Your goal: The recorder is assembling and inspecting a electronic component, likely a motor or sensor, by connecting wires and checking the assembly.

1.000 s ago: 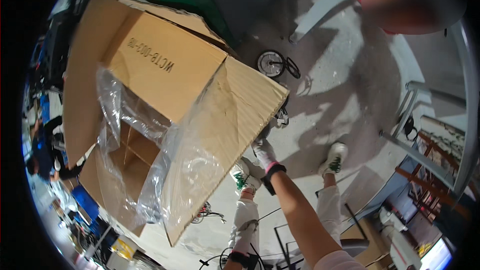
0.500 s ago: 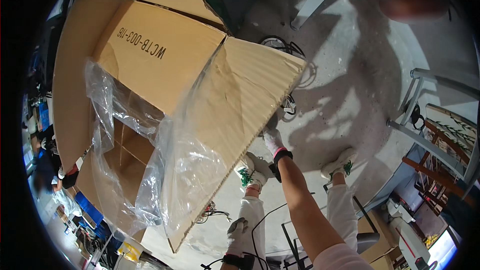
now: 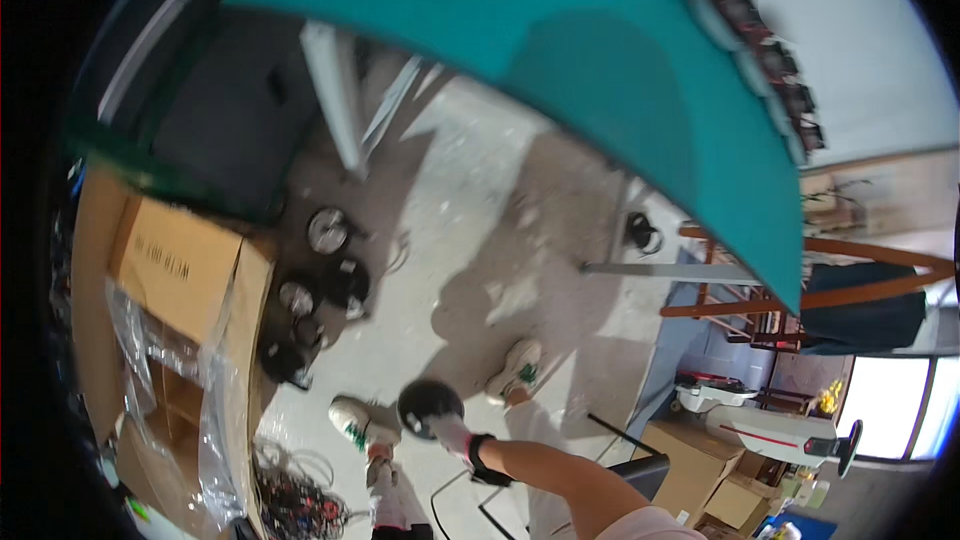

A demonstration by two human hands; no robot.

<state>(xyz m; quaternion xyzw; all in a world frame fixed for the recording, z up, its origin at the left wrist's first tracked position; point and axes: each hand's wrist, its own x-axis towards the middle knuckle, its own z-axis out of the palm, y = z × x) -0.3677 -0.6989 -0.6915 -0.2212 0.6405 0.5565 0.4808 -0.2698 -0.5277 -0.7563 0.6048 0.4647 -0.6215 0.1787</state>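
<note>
The right hand grips a round black disc above the concrete floor, beside an open cardboard box.

Round black disc, flat-faced, held above the floor.
</note>
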